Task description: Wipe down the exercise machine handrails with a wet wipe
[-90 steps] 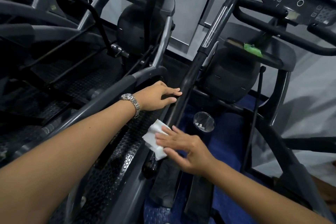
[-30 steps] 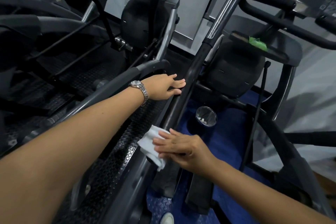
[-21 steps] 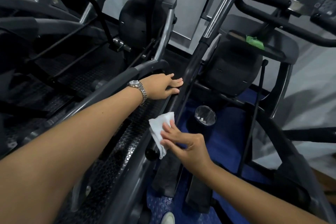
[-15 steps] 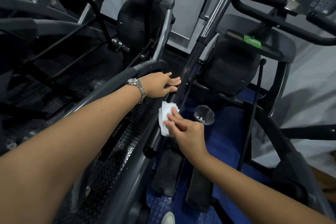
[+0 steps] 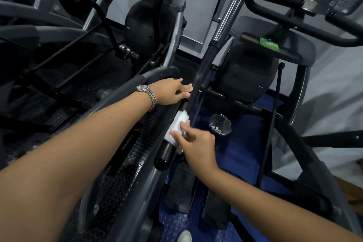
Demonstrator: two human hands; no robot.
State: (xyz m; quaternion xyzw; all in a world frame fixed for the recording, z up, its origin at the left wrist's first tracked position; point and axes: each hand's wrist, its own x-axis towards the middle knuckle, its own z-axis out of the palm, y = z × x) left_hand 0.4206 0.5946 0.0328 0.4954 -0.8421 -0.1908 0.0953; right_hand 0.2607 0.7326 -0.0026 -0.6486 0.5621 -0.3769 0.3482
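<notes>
**Wiping the lower end of a handrail.** The right hand (image 5: pixel 198 143) pinches a white, folded wet wipe (image 5: pixel 176 126) between thumb and fingers. It holds the wipe against the black, tubular metal handrail (image 5: pixel 204 65), just beyond the bar's rounded end cap (image 5: pixel 161 161) at the near end. The fingertips are motion-blurred. The left hand (image 5: pixel 170 91), with a silver metal wristwatch (image 5: pixel 146 93) at the wrist, lies just beyond the wipe. Its fingers are extended, grasp nothing, and touch the bar, apparently to steady it.

For a good stroke, the wipe should wrap most of the way round the tube, so that the underside is cleaned as well as the top. It should travel lengthwise in one direction with firm, even pressure. The bracing hand covers a patch of rail and will probably have to shift. The chromed upper section (image 5: pixel 225 17), far up the bar, likely remains to be done.
</notes>
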